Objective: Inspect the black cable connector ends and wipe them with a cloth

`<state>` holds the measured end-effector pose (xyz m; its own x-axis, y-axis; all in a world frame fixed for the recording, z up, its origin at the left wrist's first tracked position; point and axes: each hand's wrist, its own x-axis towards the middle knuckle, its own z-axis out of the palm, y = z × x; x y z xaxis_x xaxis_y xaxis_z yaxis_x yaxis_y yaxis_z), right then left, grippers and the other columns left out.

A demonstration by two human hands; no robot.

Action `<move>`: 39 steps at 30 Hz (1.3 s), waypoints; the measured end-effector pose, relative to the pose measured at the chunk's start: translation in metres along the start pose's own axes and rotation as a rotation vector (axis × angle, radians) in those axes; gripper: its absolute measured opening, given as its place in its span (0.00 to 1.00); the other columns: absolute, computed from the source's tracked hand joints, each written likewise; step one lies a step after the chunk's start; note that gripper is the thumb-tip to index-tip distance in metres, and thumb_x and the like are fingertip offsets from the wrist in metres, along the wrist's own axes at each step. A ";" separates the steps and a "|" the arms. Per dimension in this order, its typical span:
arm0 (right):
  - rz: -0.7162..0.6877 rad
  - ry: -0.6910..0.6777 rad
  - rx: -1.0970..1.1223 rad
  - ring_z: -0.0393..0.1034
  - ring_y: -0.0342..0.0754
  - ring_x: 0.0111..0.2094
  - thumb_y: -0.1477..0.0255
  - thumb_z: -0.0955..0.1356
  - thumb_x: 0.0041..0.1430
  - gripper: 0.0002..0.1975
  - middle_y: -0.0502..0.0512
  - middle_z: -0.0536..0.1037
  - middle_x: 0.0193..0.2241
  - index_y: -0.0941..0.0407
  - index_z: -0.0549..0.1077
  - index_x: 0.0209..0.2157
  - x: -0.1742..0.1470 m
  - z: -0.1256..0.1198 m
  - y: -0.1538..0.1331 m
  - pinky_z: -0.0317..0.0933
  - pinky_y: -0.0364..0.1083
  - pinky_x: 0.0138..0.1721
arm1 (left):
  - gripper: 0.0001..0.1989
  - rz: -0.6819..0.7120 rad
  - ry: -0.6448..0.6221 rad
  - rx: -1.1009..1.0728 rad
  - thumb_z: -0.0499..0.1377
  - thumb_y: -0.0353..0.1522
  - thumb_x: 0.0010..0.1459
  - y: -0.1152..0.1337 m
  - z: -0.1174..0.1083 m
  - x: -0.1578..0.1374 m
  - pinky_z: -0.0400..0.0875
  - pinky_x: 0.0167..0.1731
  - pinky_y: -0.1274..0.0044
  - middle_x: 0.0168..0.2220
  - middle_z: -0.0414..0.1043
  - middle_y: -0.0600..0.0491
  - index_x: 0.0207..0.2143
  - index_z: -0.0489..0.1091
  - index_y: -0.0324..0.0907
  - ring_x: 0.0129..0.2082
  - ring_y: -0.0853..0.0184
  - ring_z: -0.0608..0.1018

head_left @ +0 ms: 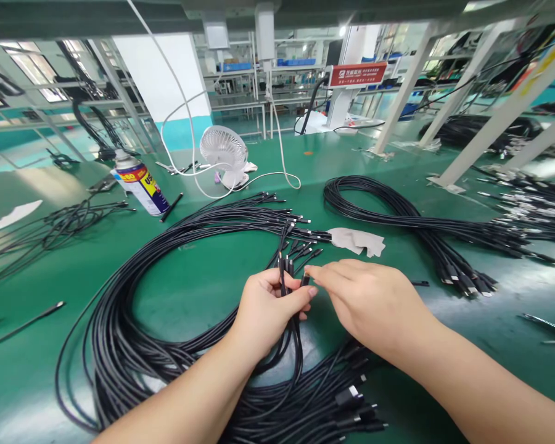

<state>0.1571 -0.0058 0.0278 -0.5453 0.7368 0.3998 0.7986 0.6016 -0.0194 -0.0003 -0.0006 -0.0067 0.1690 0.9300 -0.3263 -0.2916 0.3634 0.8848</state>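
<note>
My left hand (264, 308) is closed around several black cables (282, 271), gripping them just below their plugs, which point upward. One cable plug (305, 280) sticks out between its thumb and fingers, apart from the others. At the metal tip of that plug are the pinched fingertips of my right hand (374, 299); its thumb is mostly hidden. The held cables belong to a large coiled bundle of black cables (115, 308) curving over the green table (189, 283). More plug ends (351, 394) lie fanned out below my hands.
A white paper scrap (358, 240) lies behind my hands. Farther back are a spray can (141, 184) and a small white fan (224, 151) with a trailing wire. Another cable coil (374, 200) lies right, near slanted white posts (481, 123). Loose cables (65, 228) are at left.
</note>
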 end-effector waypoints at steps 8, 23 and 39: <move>-0.032 -0.017 -0.004 0.71 0.46 0.30 0.82 0.62 0.55 0.15 0.54 0.78 0.31 0.59 0.76 0.41 -0.002 -0.003 0.004 0.59 0.44 0.29 | 0.21 -0.004 -0.020 -0.026 0.74 0.34 0.33 0.002 0.000 0.001 0.70 0.16 0.84 0.17 0.68 0.58 0.22 0.64 0.36 0.17 0.74 0.72; 0.017 -0.021 0.031 0.72 0.46 0.29 0.80 0.60 0.59 0.14 0.55 0.79 0.33 0.58 0.75 0.40 -0.002 -0.005 0.003 0.58 0.44 0.28 | 0.18 -0.051 -0.060 -0.096 0.72 0.32 0.37 0.002 0.002 -0.002 0.71 0.17 0.83 0.20 0.67 0.57 0.24 0.66 0.36 0.19 0.74 0.71; 0.009 -0.032 0.011 0.73 0.47 0.30 0.81 0.61 0.57 0.13 0.58 0.78 0.32 0.60 0.75 0.39 0.000 -0.005 0.002 0.62 0.44 0.29 | 0.20 -0.054 -0.058 -0.079 0.73 0.33 0.36 0.002 0.002 -0.002 0.71 0.17 0.82 0.20 0.66 0.58 0.24 0.65 0.36 0.19 0.74 0.71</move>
<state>0.1598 -0.0064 0.0320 -0.5462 0.7513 0.3703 0.8006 0.5983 -0.0331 0.0012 -0.0019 -0.0040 0.2403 0.9050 -0.3510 -0.3532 0.4183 0.8368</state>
